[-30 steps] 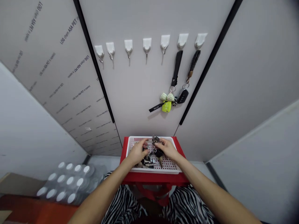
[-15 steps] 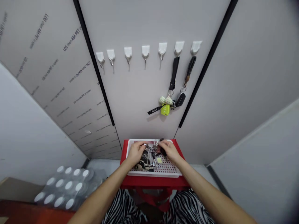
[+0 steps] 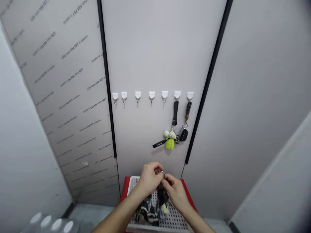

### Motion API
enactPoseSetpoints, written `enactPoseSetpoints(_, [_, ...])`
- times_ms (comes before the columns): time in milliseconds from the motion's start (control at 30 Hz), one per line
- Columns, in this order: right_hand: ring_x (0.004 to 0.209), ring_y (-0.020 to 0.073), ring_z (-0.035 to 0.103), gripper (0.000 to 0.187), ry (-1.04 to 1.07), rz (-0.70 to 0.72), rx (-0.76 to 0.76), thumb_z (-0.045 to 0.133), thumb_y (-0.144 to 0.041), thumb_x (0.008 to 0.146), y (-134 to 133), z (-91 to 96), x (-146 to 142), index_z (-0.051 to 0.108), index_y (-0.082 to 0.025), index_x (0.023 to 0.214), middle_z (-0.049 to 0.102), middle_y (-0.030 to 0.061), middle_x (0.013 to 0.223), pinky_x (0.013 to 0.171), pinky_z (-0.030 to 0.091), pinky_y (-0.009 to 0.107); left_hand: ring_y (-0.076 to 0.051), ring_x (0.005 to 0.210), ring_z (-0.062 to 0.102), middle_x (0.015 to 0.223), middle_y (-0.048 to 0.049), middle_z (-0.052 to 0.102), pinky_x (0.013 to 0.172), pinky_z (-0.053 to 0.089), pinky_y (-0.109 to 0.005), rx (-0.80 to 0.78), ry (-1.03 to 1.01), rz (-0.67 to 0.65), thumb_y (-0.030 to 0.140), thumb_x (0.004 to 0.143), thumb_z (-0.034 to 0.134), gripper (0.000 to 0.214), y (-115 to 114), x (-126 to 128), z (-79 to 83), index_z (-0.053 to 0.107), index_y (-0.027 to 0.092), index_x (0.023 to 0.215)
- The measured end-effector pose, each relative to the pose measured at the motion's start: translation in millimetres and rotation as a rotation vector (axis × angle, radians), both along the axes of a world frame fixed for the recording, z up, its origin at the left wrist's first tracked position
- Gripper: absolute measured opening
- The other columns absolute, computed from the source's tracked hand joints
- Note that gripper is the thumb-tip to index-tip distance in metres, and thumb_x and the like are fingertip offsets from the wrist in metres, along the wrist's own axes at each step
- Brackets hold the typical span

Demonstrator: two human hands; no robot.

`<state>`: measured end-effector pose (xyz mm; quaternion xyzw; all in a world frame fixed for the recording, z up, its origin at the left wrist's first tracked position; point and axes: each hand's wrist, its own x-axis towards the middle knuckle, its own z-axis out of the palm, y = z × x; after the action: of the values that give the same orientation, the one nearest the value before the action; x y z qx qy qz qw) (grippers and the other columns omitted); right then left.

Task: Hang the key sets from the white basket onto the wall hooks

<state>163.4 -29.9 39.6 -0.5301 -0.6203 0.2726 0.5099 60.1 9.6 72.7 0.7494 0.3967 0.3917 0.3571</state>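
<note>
My left hand [image 3: 151, 178] and my right hand [image 3: 175, 191] meet above the far side of a white perforated basket [image 3: 177, 222]. Between my fingertips is a small metal key ring [image 3: 163, 173], pinched from both sides. Below it hangs a dark bunch [image 3: 162, 196], partly hidden by my fingers and blurred, so its separate pieces cannot be told. Black-and-cream patterned items [image 3: 148, 212] lie in the basket at left. A pale yellow tag [image 3: 165, 208] shows near the middle.
A row of white hooks [image 3: 152, 95] runs along the wall panel. From the two rightmost hang a lime-green key fob [image 3: 169, 144] on a black strap and a black car key [image 3: 184, 134]. The basket stands on a red surface [image 3: 124, 189]. White-capped bottles [image 3: 46, 221] are lower left.
My hands have come together and lifted the ring and dark bunch toward the basket's far edge. The view has tilted up, so hooks and basket appear lower.
</note>
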Motion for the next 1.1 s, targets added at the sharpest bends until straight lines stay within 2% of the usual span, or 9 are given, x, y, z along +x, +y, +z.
enactPoseSetpoints(133, [0.070, 0.0150, 0.048, 0.021, -0.063, -0.067, 0.132, 0.043, -0.033, 0.065, 19.6, 39.7, 16.2, 0.056, -0.016, 0.064, 0.054, 0.0034, 0.068, 0.065, 0.037, 0.025, -0.010, 0.070, 0.049, 0.077, -0.0056, 0.055, 0.064, 0.039, -0.021, -0.149, -0.271, -0.114, 0.017, 0.059, 0.049, 0.025, 12.6, 5.0, 6.4, 0.048, 0.010, 0.083])
enactPoseSetpoints(267, [0.064, 0.0138, 0.048, 0.018, -0.104, -0.172, 0.257, 0.047, -0.032, 0.061, 40.8, 92.4, 20.0, 0.056, -0.016, 0.060, 0.055, 0.0025, 0.064, 0.060, 0.037, 0.025, -0.011, 0.072, 0.050, 0.081, -0.0068, 0.056, 0.069, 0.039, -0.023, -0.129, -0.326, -0.111, 0.016, 0.061, 0.048, 0.021, 25.0, 20.3, 18.1, 0.051, 0.009, 0.081])
enactPoseSetpoints(367, [0.052, 0.0105, 0.045, 0.020, -0.036, -0.227, 0.306, 0.049, -0.034, 0.058, 59.8, 131.3, 16.2, 0.056, -0.015, 0.061, 0.052, 0.0004, 0.055, 0.050, 0.035, 0.023, -0.009, 0.069, 0.050, 0.078, -0.0049, 0.058, 0.066, 0.040, -0.021, -0.045, -0.391, -0.053, 0.017, 0.063, 0.046, 0.021, 39.1, 35.0, 43.7, 0.052, 0.009, 0.082])
enactPoseSetpoints(467, [0.042, 0.0065, 0.039, 0.023, 0.142, -0.172, 0.342, 0.050, -0.033, 0.056, 81.6, 165.2, 14.3, 0.054, -0.014, 0.068, 0.048, -0.0029, 0.049, 0.042, 0.032, 0.020, -0.009, 0.066, 0.050, 0.076, -0.0034, 0.058, 0.062, 0.040, -0.019, 0.052, -0.421, 0.036, 0.021, 0.064, 0.045, 0.022, 56.2, 43.1, 78.0, 0.053, 0.011, 0.082])
enactPoseSetpoints(600, [0.039, 0.0053, 0.040, 0.033, 0.266, -0.175, 0.425, 0.054, -0.030, 0.051, 106.3, 197.9, 16.6, 0.046, -0.015, 0.079, 0.047, -0.0056, 0.048, 0.039, 0.033, 0.019, -0.009, 0.060, 0.050, 0.070, -0.0029, 0.059, 0.056, 0.038, -0.019, 0.127, -0.351, 0.216, 0.027, 0.062, 0.047, 0.024, 71.5, 44.0, 116.6, 0.055, 0.012, 0.078])
enactPoseSetpoints(700, [0.038, 0.0060, 0.041, 0.034, 0.218, -0.262, 0.437, 0.054, -0.032, 0.050, 118.2, 209.5, 19.3, 0.042, -0.016, 0.077, 0.049, -0.0053, 0.049, 0.038, 0.034, 0.019, -0.010, 0.059, 0.049, 0.068, -0.0026, 0.059, 0.054, 0.037, -0.019, 0.175, -0.265, 0.284, 0.029, 0.062, 0.046, 0.024, 74.3, 44.0, 132.1, 0.057, 0.014, 0.076])
enactPoseSetpoints(800, [0.040, 0.0070, 0.043, 0.027, 0.132, -0.340, 0.420, 0.053, -0.032, 0.051, 126.7, 209.4, 22.0, 0.043, -0.016, 0.069, 0.049, -0.0041, 0.049, 0.040, 0.035, 0.020, -0.011, 0.061, 0.050, 0.069, -0.0029, 0.060, 0.054, 0.037, -0.020, 0.206, -0.189, 0.325, 0.031, 0.062, 0.045, 0.024, 75.4, 45.4, 135.0, 0.057, 0.015, 0.076])
enactPoseSetpoints(967, [0.044, 0.0092, 0.046, 0.019, -0.009, -0.432, 0.386, 0.051, -0.031, 0.053, 133.1, 195.8, 25.9, 0.045, -0.015, 0.062, 0.050, -0.0018, 0.050, 0.048, 0.037, 0.023, -0.013, 0.062, 0.051, 0.070, -0.0053, 0.060, 0.055, 0.037, -0.022, 0.157, -0.091, 0.322, 0.033, 0.062, 0.045, 0.026, 83.5, 45.7, 122.0, 0.058, 0.014, 0.076])
enactPoseSetpoints(1100, [0.052, 0.0109, 0.047, 0.019, -0.148, -0.470, 0.468, 0.049, -0.032, 0.056, 123.1, 186.6, 27.0, 0.049, -0.014, 0.062, 0.052, 0.0008, 0.056, 0.054, 0.038, 0.026, -0.013, 0.061, 0.051, 0.070, -0.0071, 0.059, 0.055, 0.037, -0.022, 0.089, -0.079, 0.314, 0.035, 0.062, 0.046, 0.031, 92.0, 37.9, 101.7, 0.056, 0.011, 0.079])
